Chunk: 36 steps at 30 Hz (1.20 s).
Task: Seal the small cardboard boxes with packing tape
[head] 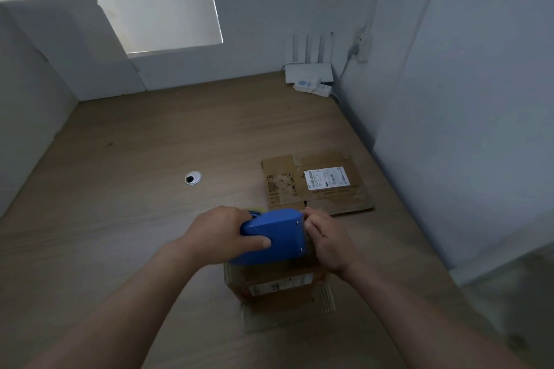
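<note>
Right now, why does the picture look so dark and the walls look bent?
Head view: the room is dim and bluish, with one bright patch on the far wall; the wide lens bends the walls; the label on the cardboard box looks blurry.

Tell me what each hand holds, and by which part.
Left hand grips the blue tape dispenser by its left end, thumb on its near side. Right hand curls at the dispenser's right end over the cardboard box; what it pinches is unclear.
</note>
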Each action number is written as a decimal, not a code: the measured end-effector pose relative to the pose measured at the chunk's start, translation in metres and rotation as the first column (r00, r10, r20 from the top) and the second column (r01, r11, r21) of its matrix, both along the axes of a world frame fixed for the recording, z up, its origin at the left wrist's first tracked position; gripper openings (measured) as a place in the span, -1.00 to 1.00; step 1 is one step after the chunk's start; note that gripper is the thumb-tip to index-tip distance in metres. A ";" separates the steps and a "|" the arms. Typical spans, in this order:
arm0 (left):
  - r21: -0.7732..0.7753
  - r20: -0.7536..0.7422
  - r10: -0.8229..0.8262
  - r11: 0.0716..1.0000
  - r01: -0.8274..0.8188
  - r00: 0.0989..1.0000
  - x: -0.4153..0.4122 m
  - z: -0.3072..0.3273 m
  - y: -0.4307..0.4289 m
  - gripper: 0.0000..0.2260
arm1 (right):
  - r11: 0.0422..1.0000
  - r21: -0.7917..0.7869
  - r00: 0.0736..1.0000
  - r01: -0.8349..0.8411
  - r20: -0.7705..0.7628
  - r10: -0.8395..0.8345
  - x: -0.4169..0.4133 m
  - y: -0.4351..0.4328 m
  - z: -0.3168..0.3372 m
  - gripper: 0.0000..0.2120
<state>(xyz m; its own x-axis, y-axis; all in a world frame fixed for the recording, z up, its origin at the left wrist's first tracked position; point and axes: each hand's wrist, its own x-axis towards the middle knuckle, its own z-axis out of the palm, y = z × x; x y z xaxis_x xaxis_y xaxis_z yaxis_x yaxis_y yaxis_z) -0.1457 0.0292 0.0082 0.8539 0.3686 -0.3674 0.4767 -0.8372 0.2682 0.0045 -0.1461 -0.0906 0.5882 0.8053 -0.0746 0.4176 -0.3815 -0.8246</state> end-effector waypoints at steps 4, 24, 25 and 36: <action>-0.225 -0.032 0.124 0.966 -0.128 0.992 -0.004 0.015 0.019 -0.71 | 0.998 0.017 0.996 0.063 -0.060 -0.062 -0.002 -0.004 -0.004 -0.62; -0.171 -0.179 0.306 0.926 -0.336 0.935 0.026 0.000 0.012 -0.55 | 0.929 0.199 0.948 0.312 -0.126 -0.292 -0.011 -0.003 -0.006 -0.68; -0.139 -0.189 0.301 0.934 -0.329 0.935 0.030 -0.001 0.011 -0.54 | 0.930 0.187 0.948 0.317 -0.090 -0.305 -0.012 -0.005 -0.008 -0.70; -0.133 -0.270 0.272 0.940 -0.315 0.924 0.059 0.002 0.007 -0.53 | 0.894 -0.031 0.882 0.447 -0.150 -0.447 -0.001 -0.020 -0.022 -0.63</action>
